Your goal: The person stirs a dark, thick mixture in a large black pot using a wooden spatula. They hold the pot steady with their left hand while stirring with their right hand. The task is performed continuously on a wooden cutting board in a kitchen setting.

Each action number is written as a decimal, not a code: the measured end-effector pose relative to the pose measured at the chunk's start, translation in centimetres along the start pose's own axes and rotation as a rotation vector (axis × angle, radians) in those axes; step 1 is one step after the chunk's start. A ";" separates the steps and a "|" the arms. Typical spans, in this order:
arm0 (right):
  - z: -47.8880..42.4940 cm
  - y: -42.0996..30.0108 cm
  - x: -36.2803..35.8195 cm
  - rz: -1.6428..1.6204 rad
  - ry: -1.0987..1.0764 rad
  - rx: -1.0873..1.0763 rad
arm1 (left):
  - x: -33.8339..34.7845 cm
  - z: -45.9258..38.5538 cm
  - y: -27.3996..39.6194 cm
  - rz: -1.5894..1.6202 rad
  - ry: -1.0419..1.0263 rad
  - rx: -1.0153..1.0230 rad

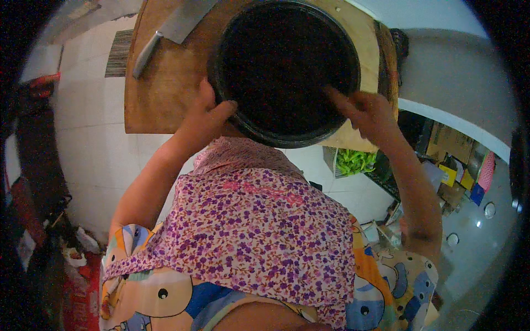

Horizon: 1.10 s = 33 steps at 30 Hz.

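A large round dark pan or basin (pixel 285 74) is in front of me above a wooden board (pixel 161 103). My left hand (pixel 213 107) grips its left rim, the thumb over the edge. My right hand (pixel 364 109) is at the right rim with a finger pointing over the dark interior; whether it touches the pan is not clear. The inside is too dark to show any contents. A cleaver (pixel 167 37) with a metal handle lies on the board to the left of the pan.
Green peppers or similar vegetables (pixel 354 161) fill a container below the board's right front edge. Cardboard boxes (pixel 449 140) and other goods stand at the right. A striped mat or grate (pixel 119 53) lies on the tiled floor (pixel 91 120) at the left.
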State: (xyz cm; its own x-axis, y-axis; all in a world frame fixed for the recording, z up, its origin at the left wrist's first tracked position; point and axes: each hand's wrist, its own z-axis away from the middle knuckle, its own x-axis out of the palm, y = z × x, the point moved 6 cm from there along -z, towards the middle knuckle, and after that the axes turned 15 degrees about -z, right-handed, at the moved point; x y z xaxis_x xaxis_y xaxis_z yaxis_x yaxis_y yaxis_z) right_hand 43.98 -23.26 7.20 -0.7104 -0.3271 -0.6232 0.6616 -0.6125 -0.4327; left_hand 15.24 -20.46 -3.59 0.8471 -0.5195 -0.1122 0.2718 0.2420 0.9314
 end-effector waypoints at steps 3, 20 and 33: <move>-2.0 -2.7 1.2 -0.004 -0.005 -0.110 | -0.9 -0.3 -1.0 0.147 0.005 -0.046; 11.1 -13.2 -3.7 0.826 0.137 -0.426 | -2.5 -1.4 0.1 0.184 0.002 0.019; 8.0 -9.2 -6.6 0.525 -0.156 -0.064 | 2.3 -0.2 -0.2 0.373 0.113 0.081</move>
State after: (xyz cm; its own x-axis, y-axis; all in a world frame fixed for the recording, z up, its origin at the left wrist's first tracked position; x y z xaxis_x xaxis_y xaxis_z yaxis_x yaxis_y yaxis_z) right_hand 40.67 -21.25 20.44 -0.3045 -0.6825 -0.6644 0.9466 -0.2944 -0.1314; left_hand 17.26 -21.51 -4.14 0.9270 -0.3137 0.2057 -0.0970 0.3293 0.9392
